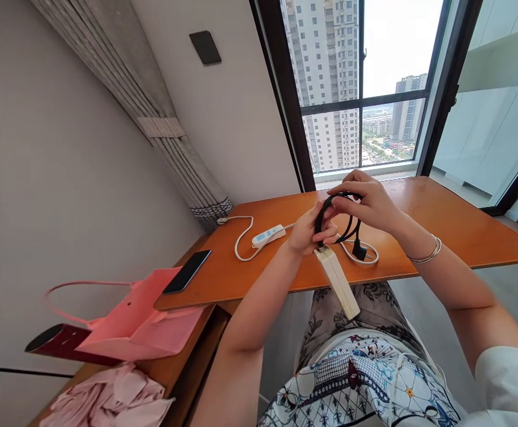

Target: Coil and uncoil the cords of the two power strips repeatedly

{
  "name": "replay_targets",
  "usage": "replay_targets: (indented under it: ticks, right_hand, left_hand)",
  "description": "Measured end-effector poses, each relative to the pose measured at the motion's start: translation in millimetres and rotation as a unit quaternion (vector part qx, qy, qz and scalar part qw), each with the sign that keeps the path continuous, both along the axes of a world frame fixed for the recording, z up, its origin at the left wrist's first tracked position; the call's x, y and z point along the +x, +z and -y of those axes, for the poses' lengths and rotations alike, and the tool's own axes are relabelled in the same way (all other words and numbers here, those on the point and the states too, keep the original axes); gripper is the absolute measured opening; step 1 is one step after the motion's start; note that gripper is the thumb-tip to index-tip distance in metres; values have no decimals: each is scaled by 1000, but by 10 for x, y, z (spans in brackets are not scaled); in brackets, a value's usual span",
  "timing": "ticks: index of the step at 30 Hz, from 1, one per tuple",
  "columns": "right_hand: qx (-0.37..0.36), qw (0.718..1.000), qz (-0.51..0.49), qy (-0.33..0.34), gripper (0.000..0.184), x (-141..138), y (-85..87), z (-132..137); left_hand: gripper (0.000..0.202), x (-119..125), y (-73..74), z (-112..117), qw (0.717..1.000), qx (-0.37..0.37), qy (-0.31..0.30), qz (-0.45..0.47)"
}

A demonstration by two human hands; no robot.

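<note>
My left hand (305,231) is closed around a bundle of looped black power cord (319,218) above the front part of the table. Just below that hand a long cream power strip (339,281), seen edge-on, hangs past the table's edge towards my lap. My right hand (368,200) pinches the top of the same cord's loops, with its fingers bent over them. The cord's black plug (359,250) dangles under my right hand, pins pointing right. Behind the plug lies a loop of white cable (377,256). My fingers partly hide the loops.
On the orange-brown table (437,231) lies a white power strip (268,236), its cable running left. A dark phone (187,271) rests at the left corner, beside a pink bag (147,320) and crumpled pink cloth (111,398). Behind the table are a window (361,104) and a tied curtain (165,127).
</note>
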State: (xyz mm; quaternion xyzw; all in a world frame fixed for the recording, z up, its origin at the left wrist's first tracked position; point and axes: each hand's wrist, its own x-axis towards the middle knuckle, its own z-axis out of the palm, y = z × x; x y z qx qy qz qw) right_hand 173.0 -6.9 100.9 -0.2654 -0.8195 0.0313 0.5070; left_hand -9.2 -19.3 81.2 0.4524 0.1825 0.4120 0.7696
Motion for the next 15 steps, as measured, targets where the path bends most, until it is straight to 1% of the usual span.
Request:
replay_targets:
  ticks: [3,5,6,7,8,10,11,13,15]
  right_hand:
    - [-66,997,-33,26,24,24,-9,-39]
    - [-142,986,-61,68,29,43,-35,-77]
    - [-190,974,-75,99,33,50,-59,-93]
    - [-243,957,-90,134,37,53,-91,-104]
    - [-297,933,-107,172,41,51,-131,-108]
    - [-393,875,-147,240,47,30,-220,-92]
    - [-428,846,-170,268,48,11,-261,-73]
    - [-470,796,-227,307,46,-43,-324,-22]
    - [-487,761,-286,319,40,-107,-347,32]
  left_hand:
    - [49,4,16,32,1000,5,-20,1]
    - [52,-3,16,40,999,11,-31,2]
    - [53,-8,17,41,999,12,-33,5]
    - [53,-14,20,39,999,11,-30,12]
    - [53,-20,26,34,999,10,-24,23]
    - [52,-30,40,23,999,0,-5,49]
    - [52,-33,47,17,998,-7,5,62]
    - [52,-33,53,9,997,-24,15,77]
    - [51,-26,46,10,996,-38,16,81]
